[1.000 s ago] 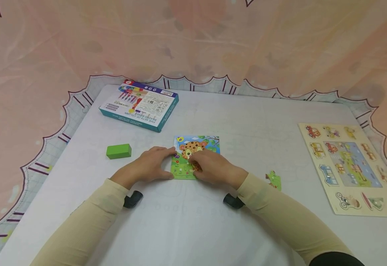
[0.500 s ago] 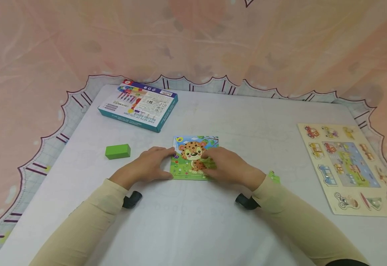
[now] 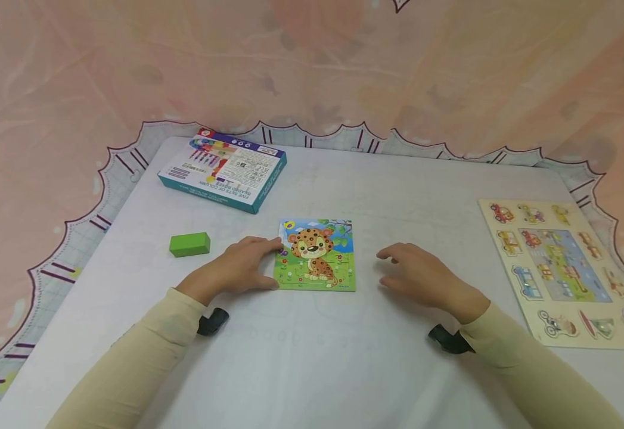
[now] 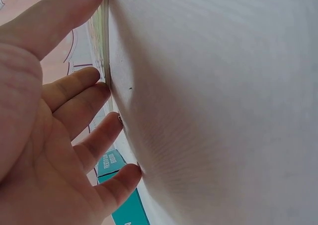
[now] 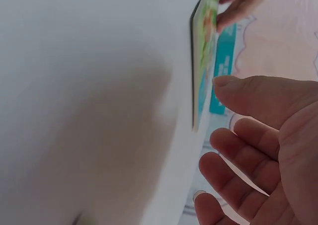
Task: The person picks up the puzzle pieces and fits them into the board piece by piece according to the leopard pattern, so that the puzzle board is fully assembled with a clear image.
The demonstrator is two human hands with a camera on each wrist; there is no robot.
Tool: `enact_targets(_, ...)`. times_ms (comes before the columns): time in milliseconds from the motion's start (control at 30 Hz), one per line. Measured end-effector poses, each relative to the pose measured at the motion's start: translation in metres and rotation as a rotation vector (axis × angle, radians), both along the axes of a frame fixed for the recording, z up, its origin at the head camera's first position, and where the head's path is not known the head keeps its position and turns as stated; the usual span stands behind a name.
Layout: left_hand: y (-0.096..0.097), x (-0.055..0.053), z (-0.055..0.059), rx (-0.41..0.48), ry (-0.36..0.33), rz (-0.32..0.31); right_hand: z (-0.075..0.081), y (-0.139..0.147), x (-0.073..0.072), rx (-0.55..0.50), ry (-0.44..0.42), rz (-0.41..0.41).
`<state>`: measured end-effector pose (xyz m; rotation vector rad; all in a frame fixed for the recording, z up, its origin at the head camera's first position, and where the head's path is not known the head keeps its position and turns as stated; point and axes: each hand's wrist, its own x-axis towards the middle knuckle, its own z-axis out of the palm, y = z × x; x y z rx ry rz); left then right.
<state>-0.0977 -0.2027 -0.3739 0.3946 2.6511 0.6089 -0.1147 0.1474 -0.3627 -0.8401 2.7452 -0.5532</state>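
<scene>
A square jigsaw puzzle [image 3: 316, 256] with a cartoon leopard lies flat on the white table. In the head view my left hand [image 3: 236, 265] rests at its left side, thumb and fingertips touching the edge. The left wrist view has this hand [image 4: 64, 135] with its fingers extended against the puzzle's rim [image 4: 105, 46]. My right hand [image 3: 424, 277] is to the right of the puzzle, apart from it, fingers loosely bent and holding nothing. The right wrist view shows that hand [image 5: 258, 150] with a gap between thumb and fingers. My right hand and forearm hide the loose green puzzle piece in the head view.
A green block [image 3: 190, 244] lies left of my left hand. Behind it is a flat teal-and-white box [image 3: 226, 170]. A wooden peg puzzle board [image 3: 569, 274] lies at the right. A scalloped cloth border [image 3: 338, 138] runs behind the table.
My right hand has left the puzzle and moved right, uncovering the whole leopard picture. The loose green piece has gone out of sight behind my right arm. My left hand stays in place.
</scene>
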Motion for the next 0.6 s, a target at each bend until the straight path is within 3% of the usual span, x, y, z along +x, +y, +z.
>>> enact_targets(300, 0.0, -0.001, -0.002, 0.0, 0.001, -0.001, -0.001, 0.036, 0.01, 0.004, 0.009, -0.029)
enact_targets(600, 0.0, -0.001, -0.002, -0.005, -0.002, -0.006, -0.007, 0.064, 0.018, 0.015, -0.037, -0.103)
